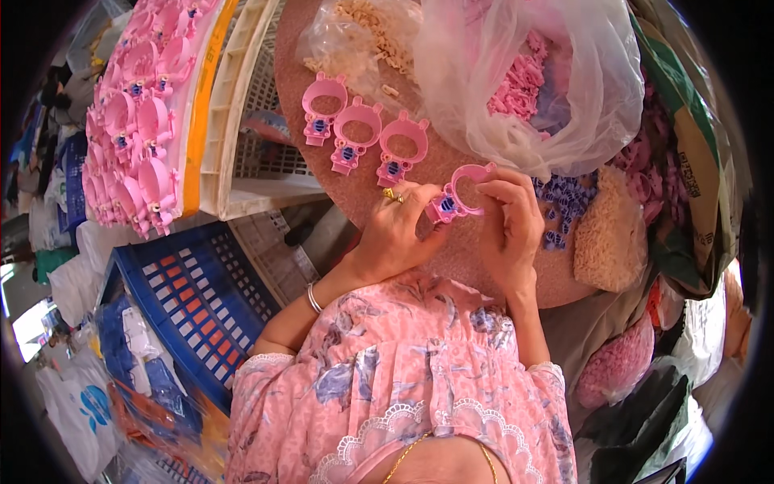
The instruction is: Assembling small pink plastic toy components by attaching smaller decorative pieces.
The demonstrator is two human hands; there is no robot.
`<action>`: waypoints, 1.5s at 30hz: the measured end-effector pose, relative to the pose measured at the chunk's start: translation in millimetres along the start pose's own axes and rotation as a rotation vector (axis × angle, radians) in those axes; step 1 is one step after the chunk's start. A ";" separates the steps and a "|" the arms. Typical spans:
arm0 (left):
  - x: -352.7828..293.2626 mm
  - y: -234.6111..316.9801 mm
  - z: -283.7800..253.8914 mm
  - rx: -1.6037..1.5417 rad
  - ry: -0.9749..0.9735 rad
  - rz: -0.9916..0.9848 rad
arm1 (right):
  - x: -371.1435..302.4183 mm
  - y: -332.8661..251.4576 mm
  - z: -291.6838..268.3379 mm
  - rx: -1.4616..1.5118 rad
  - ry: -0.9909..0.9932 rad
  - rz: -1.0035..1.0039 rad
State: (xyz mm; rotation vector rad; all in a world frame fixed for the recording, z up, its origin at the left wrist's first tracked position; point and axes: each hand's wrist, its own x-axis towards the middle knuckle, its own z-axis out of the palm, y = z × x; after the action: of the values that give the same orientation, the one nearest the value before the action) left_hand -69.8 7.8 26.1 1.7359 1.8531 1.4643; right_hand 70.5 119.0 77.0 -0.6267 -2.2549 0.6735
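Note:
Between my hands is a pink plastic figure with a round open ring, two small ears and a blue piece on its body. My left hand, wearing a ring, pinches the figure by its lower body. The fingers of my right hand are closed at the right side of the ring. Three similar pink figures lie in a slanting row beyond my left hand on the pinkish round tabletop. Small blue parts are piled right of my right hand.
A clear bag of pink parts and a bag of cream pieces sit at the far side. Another cream-filled bag is at right. Left stand a white crate, many finished-looking pink figures and a blue basket.

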 end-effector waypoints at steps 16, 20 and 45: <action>6.2 6.1 -0.1 -0.079 0.007 0.097 | -16.2 8.3 1.5 -0.225 0.095 -0.118; 5.8 5.9 -2.0 -0.035 -0.018 0.117 | -14.0 4.9 -1.0 -0.307 0.065 -0.129; -0.2 -13.4 -2.7 0.155 0.051 0.406 | -16.9 -14.9 10.7 -0.173 -0.118 0.232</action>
State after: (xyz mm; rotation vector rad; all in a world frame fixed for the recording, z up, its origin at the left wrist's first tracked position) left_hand -80.2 8.8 17.4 2.2757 1.7494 1.5434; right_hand 70.1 94.7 71.4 -0.9672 -2.3895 0.6453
